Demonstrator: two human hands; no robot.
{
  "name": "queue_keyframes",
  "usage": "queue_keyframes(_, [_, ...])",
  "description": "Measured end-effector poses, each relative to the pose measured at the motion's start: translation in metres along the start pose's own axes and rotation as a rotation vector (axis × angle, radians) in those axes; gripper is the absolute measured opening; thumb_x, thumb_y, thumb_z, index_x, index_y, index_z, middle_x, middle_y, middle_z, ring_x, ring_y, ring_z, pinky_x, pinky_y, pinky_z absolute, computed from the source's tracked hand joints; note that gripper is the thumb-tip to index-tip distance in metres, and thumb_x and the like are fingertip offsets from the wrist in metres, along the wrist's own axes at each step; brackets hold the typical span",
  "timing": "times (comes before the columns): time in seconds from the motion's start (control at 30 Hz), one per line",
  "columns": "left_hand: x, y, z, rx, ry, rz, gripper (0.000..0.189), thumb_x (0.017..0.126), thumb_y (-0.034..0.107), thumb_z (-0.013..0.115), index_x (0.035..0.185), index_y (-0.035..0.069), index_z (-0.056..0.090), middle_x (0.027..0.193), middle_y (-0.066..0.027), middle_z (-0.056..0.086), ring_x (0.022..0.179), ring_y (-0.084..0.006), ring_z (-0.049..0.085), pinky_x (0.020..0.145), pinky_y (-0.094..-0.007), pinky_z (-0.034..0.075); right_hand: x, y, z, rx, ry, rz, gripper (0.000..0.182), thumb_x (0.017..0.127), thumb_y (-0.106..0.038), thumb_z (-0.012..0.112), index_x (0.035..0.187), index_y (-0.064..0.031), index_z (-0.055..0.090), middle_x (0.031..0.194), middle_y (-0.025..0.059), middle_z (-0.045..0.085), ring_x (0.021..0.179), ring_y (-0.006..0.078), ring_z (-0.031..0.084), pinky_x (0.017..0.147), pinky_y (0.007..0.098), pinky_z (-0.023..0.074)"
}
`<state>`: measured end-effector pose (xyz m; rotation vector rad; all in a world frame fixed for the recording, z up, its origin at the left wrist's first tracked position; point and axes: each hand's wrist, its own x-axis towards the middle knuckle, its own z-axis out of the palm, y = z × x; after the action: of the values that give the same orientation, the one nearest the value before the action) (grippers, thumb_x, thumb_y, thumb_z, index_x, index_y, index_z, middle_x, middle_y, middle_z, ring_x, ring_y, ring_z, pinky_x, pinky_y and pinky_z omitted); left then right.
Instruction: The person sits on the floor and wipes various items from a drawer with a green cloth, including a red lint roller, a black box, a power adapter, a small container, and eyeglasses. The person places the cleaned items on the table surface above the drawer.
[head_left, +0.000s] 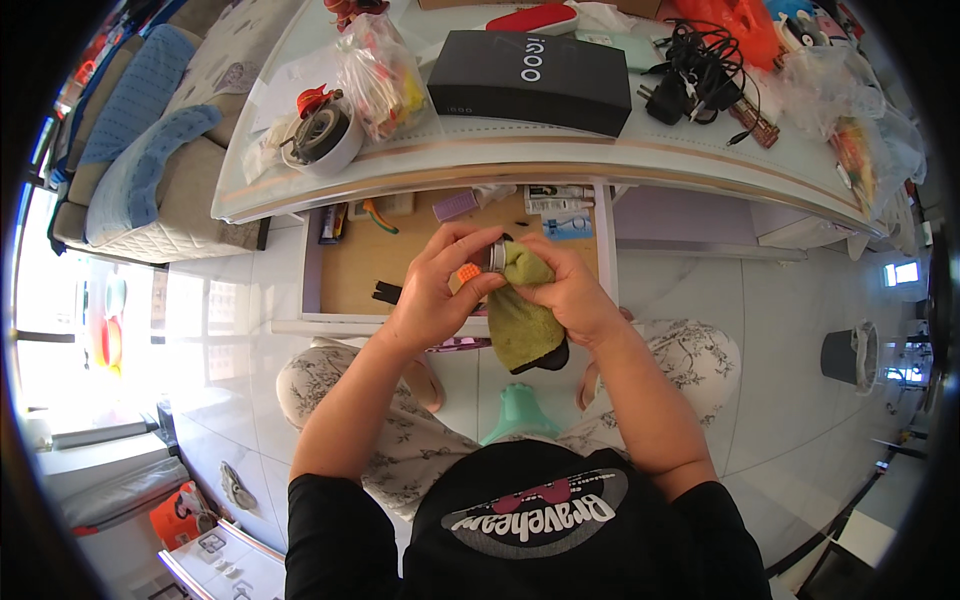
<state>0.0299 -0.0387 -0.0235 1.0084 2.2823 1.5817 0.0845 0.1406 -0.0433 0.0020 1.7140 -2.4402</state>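
Note:
My left hand (442, 289) grips a small round container with a silvery rim (497, 256), mostly hidden by my fingers. A folded olive-green cloth (525, 322) with dark edging is pinched in my right hand (574, 289), one part pressed to that rim and the rest hanging down. Close by my left fingers shows an orange knobbly object (469, 272); whether it is held or lies behind cannot be told. Both hands are above an open drawer (352, 285) with a wooden bottom.
Inside the drawer lie a purple box (455, 205), several tubes (559, 201), a blue card (568, 224) and an orange-and-green handled tool (380, 217). The glass-topped desk (480, 154) bears a black iQOO box (529, 82), tangled chargers (694, 79) and a white bowl (330, 150).

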Motion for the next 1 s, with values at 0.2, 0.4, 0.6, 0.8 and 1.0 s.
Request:
queue_keyframes(0.2, [0.019,0.001,-0.011,-0.162,0.335,0.228,0.045,0.076,-0.004,0.068,0.117,0.001,0.052,0.109,-0.0087,0.053,0.097,-0.0174,0.056,0.087,-0.0295,0.048,0.0,-0.01,0.01,0.491,0.176,0.058,0.026,0.086,0.0,0.057,0.112,-0.0018,0.056,0.106,0.0072,0.061,0.095,0.0181,0.06,0.083,0.0321,0.0504])
queue_keyframes(0.4, [0.049,-0.007,-0.028,-0.094,0.657,0.318,0.043,0.077,-0.004,0.066,0.115,0.0,0.047,0.117,-0.0115,0.052,0.106,-0.018,0.054,0.092,-0.0313,0.046,0.001,-0.014,0.014,0.495,0.191,0.034,0.025,0.088,-0.002,0.055,0.112,-0.0021,0.055,0.104,0.0084,0.062,0.094,0.0199,0.062,0.082,0.0343,0.0521])
queue_keyframes(0.6, [0.06,-0.02,-0.032,0.436,0.763,0.347,0.044,0.071,0.002,0.073,0.109,0.003,0.051,0.114,-0.0127,0.058,0.108,-0.0282,0.054,0.09,-0.0339,0.044,-0.002,-0.01,0.014,0.502,0.16,0.063,0.025,0.087,-0.003,0.056,0.112,-0.0028,0.055,0.106,0.0077,0.061,0.095,0.0191,0.061,0.082,0.0335,0.0514])
queue_keyframes(0.8, [0.055,-0.029,-0.03,0.587,0.802,0.299,0.036,0.068,0.006,0.076,0.099,0.004,0.057,0.112,-0.0109,0.059,0.1,-0.0278,0.054,0.088,-0.0355,0.042,-0.004,-0.007,0.01,0.494,0.233,0.056,0.024,0.088,-0.005,0.056,0.112,0.0009,0.055,0.106,0.0115,0.061,0.096,0.0224,0.062,0.084,0.036,0.052])
queue_keyframes(1.0, [0.057,-0.027,-0.029,0.698,0.793,0.247,0.024,0.071,0.011,0.076,0.091,0.005,0.064,0.107,-0.0095,0.059,0.1,-0.0262,0.053,0.088,-0.035,0.041,-0.004,-0.007,0.009,0.498,0.26,0.065,0.025,0.087,-0.005,0.057,0.112,-0.0035,0.056,0.106,0.0065,0.06,0.096,0.0187,0.06,0.083,0.0336,0.0505])
